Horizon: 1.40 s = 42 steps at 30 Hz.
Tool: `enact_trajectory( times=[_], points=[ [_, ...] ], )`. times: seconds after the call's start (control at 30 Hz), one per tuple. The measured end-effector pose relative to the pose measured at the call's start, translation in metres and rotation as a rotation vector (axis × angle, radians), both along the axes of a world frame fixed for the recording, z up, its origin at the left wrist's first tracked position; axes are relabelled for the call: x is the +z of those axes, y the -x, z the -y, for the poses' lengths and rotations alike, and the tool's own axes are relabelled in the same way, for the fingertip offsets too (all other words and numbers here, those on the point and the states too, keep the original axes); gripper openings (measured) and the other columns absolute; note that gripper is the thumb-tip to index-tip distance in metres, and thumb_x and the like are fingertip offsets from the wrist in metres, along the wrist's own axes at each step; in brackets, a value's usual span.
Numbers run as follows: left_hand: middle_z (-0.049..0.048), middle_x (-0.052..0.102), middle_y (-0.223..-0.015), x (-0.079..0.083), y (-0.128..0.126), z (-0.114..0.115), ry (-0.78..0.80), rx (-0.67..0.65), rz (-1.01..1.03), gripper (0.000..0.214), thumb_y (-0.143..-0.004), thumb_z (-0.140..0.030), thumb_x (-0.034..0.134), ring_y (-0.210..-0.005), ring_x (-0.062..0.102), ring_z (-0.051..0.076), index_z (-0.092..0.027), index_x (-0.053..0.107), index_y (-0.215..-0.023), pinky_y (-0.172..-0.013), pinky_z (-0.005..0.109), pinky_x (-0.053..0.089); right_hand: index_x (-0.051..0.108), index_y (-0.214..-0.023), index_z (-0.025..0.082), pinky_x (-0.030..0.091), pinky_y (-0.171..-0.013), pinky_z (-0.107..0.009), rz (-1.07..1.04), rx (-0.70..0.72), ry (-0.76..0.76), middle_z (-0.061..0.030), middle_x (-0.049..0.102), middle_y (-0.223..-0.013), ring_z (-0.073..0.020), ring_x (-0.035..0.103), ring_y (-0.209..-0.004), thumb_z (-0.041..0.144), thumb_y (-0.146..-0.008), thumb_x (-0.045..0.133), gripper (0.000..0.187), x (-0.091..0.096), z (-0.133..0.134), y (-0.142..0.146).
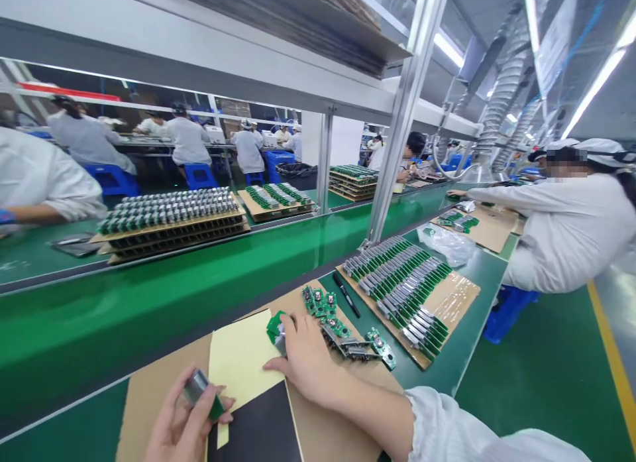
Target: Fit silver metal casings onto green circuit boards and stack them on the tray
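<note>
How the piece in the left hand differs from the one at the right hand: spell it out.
The left piece shows mostly grey; the right piece shows mostly green.
The left piece is nearer the camera, held in the left hand; the right piece is farther off, at the right hand's fingers.
Both have green and grey parts.

Left of the yellow sheet (238, 359), the left hand (186, 415) partly hides a circuit board (216, 407); at its right edge, the right hand (308, 349) covers another board (275, 327) partly.
</note>
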<state>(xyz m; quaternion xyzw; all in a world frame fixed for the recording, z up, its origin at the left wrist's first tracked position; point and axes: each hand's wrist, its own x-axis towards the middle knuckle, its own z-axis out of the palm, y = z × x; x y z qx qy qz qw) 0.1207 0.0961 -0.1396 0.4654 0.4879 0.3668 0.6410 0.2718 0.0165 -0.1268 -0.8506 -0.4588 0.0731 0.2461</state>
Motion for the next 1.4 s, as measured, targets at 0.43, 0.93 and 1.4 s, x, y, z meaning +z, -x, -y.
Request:
enact_trajectory(
  times=[0.43,0.93,1.4],
  points=[
    [-0.0002,0.063,-0.079,0.005,-0.003,0.026,-0.063,-0.010,0.194,0.056,-0.073,-0.034,0.072,-0.061,0.062,0.014,-0.019,0.056,-0.124,-0.052,0.024,0.049,0.059,-0.121,0.012,0.047,-0.087,-0.047,-0.011,0.057,-0.228,-0.0178,0.065,-0.110,-0.0334,0.058,-0.098,0.017,-0.082,0.050,0.039,-0.046,0.007,-0.017],
    [-0.0012,0.060,-0.079,0.007,-0.003,0.028,-0.046,-0.065,0.238,0.057,-0.077,-0.031,0.069,-0.062,0.059,0.011,-0.019,0.051,-0.130,-0.052,0.021,0.049,0.065,-0.116,0.016,0.050,-0.077,-0.037,-0.273,0.047,-0.196,-0.0112,0.072,-0.102,-0.0276,0.066,-0.088,0.041,-0.083,0.054,0.043,-0.035,0.012,-0.032],
    [-0.0016,0.061,-0.080,0.003,-0.004,0.026,-0.028,-0.065,0.256,0.061,-0.073,-0.035,0.071,-0.061,0.061,0.011,-0.021,0.052,-0.130,-0.052,0.022,0.048,0.057,-0.063,0.022,0.048,-0.064,-0.035,-0.350,-0.071,-0.187,-0.0127,0.072,-0.067,-0.0285,0.070,-0.069,0.062,-0.089,0.030,0.055,-0.034,0.010,-0.045]
  ],
)
